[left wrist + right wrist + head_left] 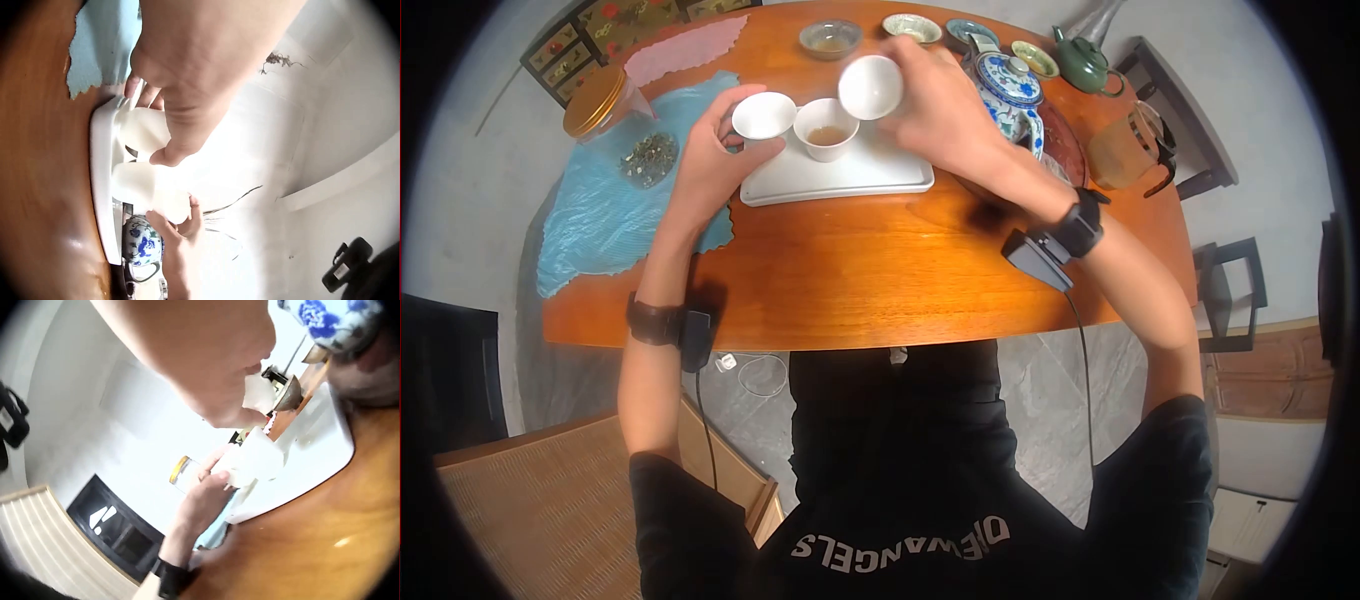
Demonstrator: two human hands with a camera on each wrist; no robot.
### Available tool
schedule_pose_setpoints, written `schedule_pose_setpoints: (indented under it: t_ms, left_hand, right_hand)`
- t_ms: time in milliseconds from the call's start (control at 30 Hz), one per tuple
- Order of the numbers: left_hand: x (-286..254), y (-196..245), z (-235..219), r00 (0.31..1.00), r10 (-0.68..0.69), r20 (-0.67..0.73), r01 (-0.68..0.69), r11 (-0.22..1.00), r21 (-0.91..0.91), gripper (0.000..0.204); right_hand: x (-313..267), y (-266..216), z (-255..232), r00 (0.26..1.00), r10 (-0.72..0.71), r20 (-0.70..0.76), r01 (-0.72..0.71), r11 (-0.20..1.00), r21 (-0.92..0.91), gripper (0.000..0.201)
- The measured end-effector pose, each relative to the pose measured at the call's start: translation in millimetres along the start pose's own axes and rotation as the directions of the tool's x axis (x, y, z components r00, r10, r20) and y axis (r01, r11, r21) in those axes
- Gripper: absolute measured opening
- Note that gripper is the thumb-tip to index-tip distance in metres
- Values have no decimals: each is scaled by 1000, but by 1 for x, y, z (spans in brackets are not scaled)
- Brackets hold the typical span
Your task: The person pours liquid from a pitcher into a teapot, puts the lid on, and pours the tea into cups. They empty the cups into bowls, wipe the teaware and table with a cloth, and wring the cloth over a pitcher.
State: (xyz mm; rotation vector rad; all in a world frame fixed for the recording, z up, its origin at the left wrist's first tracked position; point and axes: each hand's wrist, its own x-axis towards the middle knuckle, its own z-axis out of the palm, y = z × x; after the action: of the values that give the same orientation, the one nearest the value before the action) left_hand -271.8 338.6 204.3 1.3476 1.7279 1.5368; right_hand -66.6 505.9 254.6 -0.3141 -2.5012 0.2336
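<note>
My left hand (708, 150) grips a small white cup (764, 116) between thumb and fingers, at the left end of a white tray (840, 184). In the middle stands a second white cup (827, 143) with a little brown tea (828, 134) in it. A third white cup (870, 88) is pinched in my right hand (940, 108), raised and tipped toward me beside the middle cup's rim. Its inside looks white and bare. In the left wrist view the three cups stand in a row, the middle cup (134, 181) between the hands.
Right of the tray stands a blue-and-white teapot (1006, 85), then a glass pitcher (1128, 148) and a green teapot (1085, 64). Several small bowls line the back, one a grey bowl (831, 38). A gold-lidded jar (600, 108) of dried leaves lies on a blue cloth (590, 220).
</note>
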Motion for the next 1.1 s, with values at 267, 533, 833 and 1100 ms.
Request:
schedule_pose_setpoints:
  t_ms: [267, 533, 833, 1100]
  left_hand:
    - [-3, 0, -2, 998, 34, 43, -38, 993, 110, 54]
    - [-6, -5, -2, 998, 50, 22, -53, 984, 168, 52]
    - [-9, 1, -4, 999, 30, 42, -38, 977, 211, 58]
    - [-9, 0, -2, 997, 44, 65, -52, 991, 125, 57]
  right_hand:
    - [-25, 9, 6, 946, 243, 217, -283, 942, 180, 63]
    - [-26, 11, 5, 941, 220, 255, -249, 965, 84, 60]
    - [-14, 7, 0, 960, 100, 261, -46, 978, -205, 56]
    - [15, -22, 20, 930, 83, 359, -25, 986, -162, 64]
